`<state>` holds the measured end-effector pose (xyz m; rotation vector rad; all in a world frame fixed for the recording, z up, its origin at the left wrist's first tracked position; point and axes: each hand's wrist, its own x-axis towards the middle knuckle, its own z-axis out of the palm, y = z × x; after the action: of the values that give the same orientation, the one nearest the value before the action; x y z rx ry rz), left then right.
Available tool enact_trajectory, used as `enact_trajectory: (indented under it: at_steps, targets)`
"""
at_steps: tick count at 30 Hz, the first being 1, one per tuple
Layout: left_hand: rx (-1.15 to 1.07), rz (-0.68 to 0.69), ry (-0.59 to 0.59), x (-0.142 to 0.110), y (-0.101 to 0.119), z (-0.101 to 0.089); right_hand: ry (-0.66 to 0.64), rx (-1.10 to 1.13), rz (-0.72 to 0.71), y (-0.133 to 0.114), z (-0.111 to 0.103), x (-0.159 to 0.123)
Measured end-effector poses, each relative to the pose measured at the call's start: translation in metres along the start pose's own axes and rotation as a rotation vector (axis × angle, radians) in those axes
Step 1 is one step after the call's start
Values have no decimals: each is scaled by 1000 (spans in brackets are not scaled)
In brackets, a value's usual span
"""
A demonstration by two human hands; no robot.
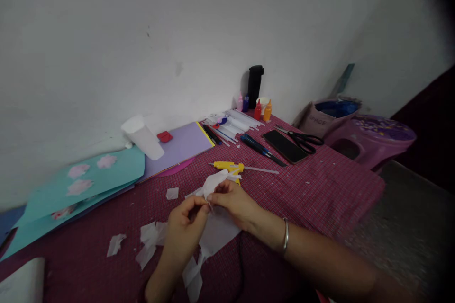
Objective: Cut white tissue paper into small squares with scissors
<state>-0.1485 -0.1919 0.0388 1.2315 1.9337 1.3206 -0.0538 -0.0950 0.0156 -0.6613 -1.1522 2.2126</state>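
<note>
My right hand (232, 202), a silver bangle on its wrist, pinches a crumpled piece of white tissue paper (214, 182). Against it, thumb and forefinger pressed together, my left hand (185, 222) pinches a thin bit of the same paper; the fingers partly hide it. Beneath both hands lies a larger white sheet (221, 232). Torn paper scraps (151, 241) are spread left of my left hand, with a small square scrap (172, 193) farther up. Just beyond my right hand rests a yellow glue gun (228, 166) with a glue stick in its back end.
Behind stand a black bottle (255, 86) and small paint bottles (257, 111). A phone (284, 146), scissors (304, 141), a blue cutter (255, 144) and glue sticks (232, 125) lie right of centre. Teal card (117, 170) and a white paper cup (142, 136) are leftward. A pink stool (377, 144) stands beyond the table.
</note>
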Motion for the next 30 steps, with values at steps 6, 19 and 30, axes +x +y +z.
enact_trajectory:
  at_steps: [6, 19, 30]
  targets:
    - [33, -33, 23, -1, -3, 3, -59, 44, 19, -1, 2, -3]
    - [-167, -181, -59, 3, 1, -6, -66, 77, 124, -4, -1, -3]
    - [-532, -330, -142, 4, 1, -8, -178, 33, 179, -11, -1, -7]
